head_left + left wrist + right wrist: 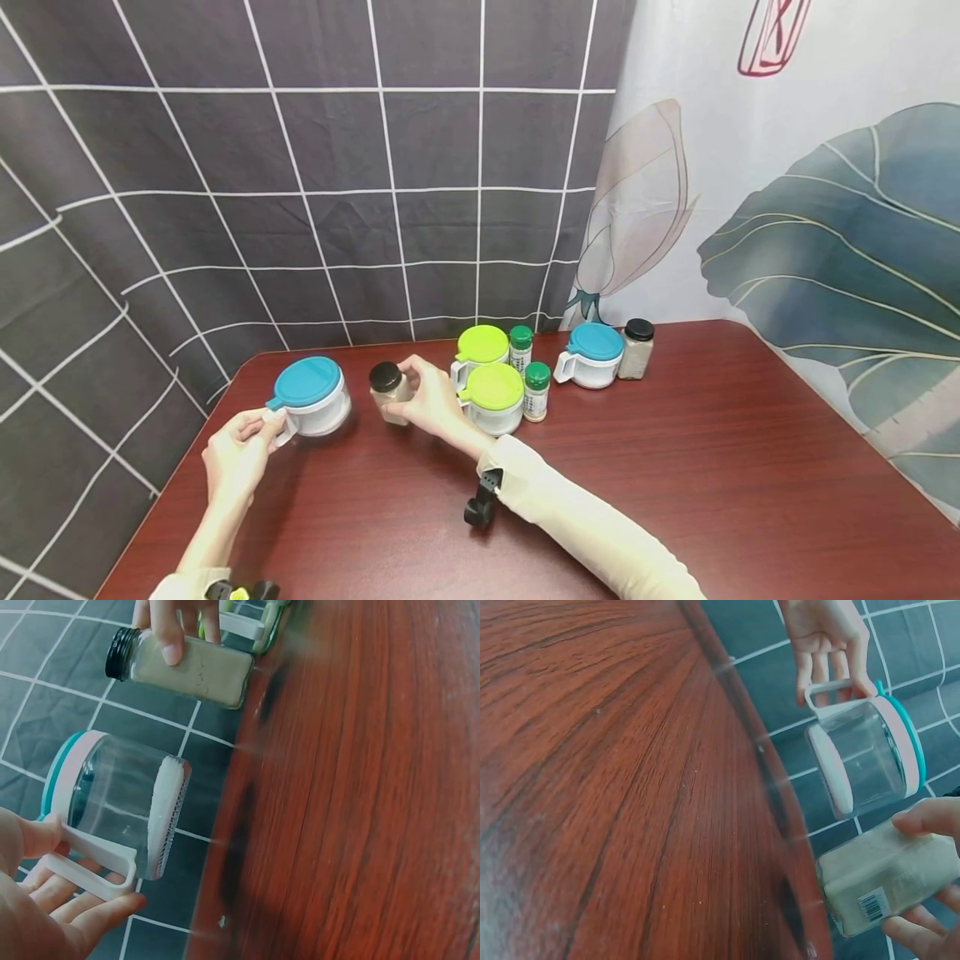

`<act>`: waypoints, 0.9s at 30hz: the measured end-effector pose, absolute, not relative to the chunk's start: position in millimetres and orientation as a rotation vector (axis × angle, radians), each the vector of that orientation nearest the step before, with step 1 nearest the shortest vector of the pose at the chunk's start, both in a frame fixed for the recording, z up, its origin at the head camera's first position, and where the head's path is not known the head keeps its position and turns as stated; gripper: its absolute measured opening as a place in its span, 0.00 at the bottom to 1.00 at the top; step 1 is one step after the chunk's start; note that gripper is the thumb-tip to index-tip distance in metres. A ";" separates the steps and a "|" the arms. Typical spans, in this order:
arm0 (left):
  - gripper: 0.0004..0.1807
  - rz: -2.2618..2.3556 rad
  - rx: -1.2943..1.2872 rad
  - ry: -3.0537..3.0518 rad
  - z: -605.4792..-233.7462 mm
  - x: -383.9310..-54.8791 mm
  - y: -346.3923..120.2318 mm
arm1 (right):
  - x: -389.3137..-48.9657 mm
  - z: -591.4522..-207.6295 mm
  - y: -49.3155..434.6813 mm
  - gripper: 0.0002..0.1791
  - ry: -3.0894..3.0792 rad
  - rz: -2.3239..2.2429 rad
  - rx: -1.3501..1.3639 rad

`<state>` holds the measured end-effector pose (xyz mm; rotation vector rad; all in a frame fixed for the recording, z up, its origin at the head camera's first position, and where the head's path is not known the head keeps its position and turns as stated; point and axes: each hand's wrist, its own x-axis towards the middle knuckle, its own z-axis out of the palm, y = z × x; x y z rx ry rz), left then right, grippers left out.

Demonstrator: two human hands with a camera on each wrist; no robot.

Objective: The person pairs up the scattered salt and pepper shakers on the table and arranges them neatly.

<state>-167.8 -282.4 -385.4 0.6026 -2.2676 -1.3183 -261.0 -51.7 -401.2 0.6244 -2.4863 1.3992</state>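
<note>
My left hand point(236, 454) holds a blue-lidded seasoning jar point(309, 396) by its white handle, at the left of the table. The jar's wall is clear, and a layer of white grains lies at its bottom in the left wrist view. Just to its right, my right hand point(435, 400) grips a square spice bottle point(191, 671) with a black cap, thumb on one side and fingers on the other. Pale powder fills most of this bottle, and a barcode label point(874, 904) shows near its base. In the wrist views both containers appear above the tabletop, their shadows apart from them.
Right of my right hand stand two green-lidded jars point(497, 387) and two small green-capped shakers point(536, 392). Farther right are another blue-lidded jar point(592, 354) and another black-capped bottle point(635, 350). Behind the reddish-brown table point(675, 467) hangs a grey gridded curtain point(337, 142).
</note>
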 end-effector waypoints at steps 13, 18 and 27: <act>0.19 -1.314 0.557 -2.306 -383.8 -159.0 -272.8 | -244.7 -388.8 -38.6 0.26 -2.431 1.405 0.716; 0.19 -1.324 0.541 -2.324 -382.5 -156.0 -267.3 | -240.9 -387.6 -34.4 0.26 -2.420 1.409 0.737; 0.18 -1.383 0.492 -2.314 -381.1 -151.6 -257.7 | -237.0 -386.2 -22.6 0.25 -2.400 1.497 0.747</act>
